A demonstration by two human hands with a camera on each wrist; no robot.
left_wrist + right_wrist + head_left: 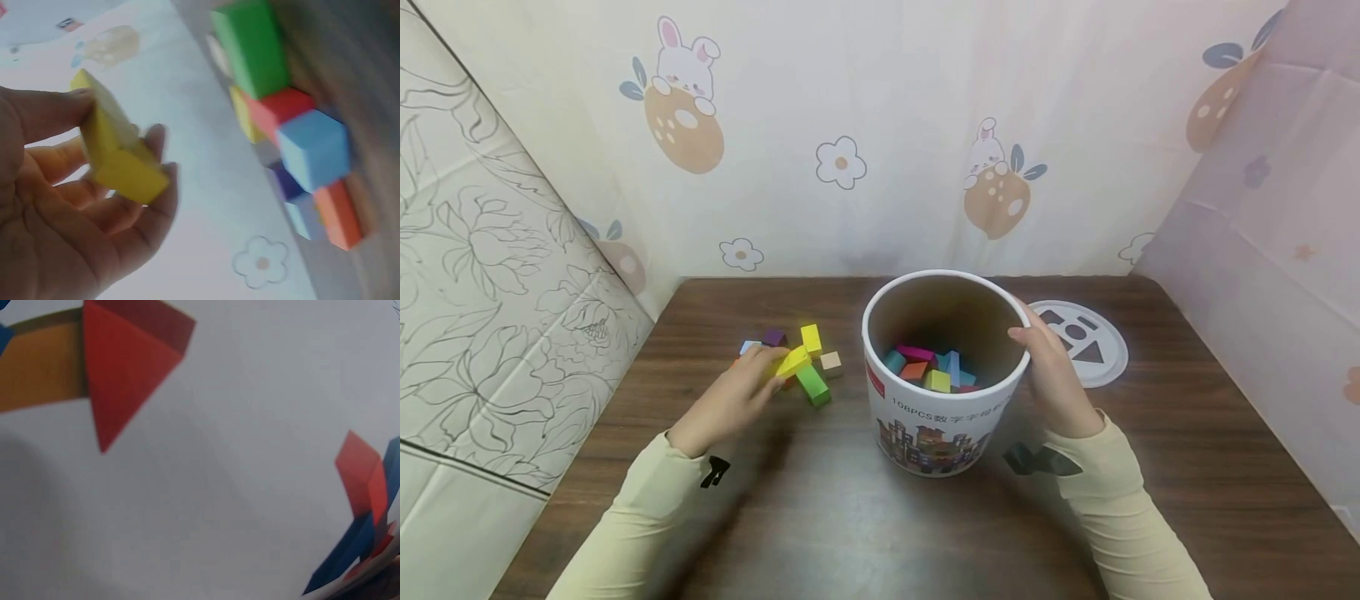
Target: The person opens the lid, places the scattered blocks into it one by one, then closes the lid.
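My left hand [735,402] pinches a yellow block [130,174] between thumb and fingers, above a small group of blocks at the left. In the left wrist view those blocks include a green block [252,50], a red block [281,109], a light blue block [315,150] and an orange block [338,215]. With its thumb over the rim, my right hand [1054,379] grips the right side of a white bucket [887,412]. Colourful blocks [937,381] lie inside it. The bucket's printed wall [219,487] fills the right wrist view.
A white lid [1112,346] with shaped holes lies on the brown table [1187,467], right of the bucket and partly behind my right hand. Another yellow block [812,340] and a pale wooden cube [831,362] sit among the left group. Patterned curtains [910,208] border the table's back.
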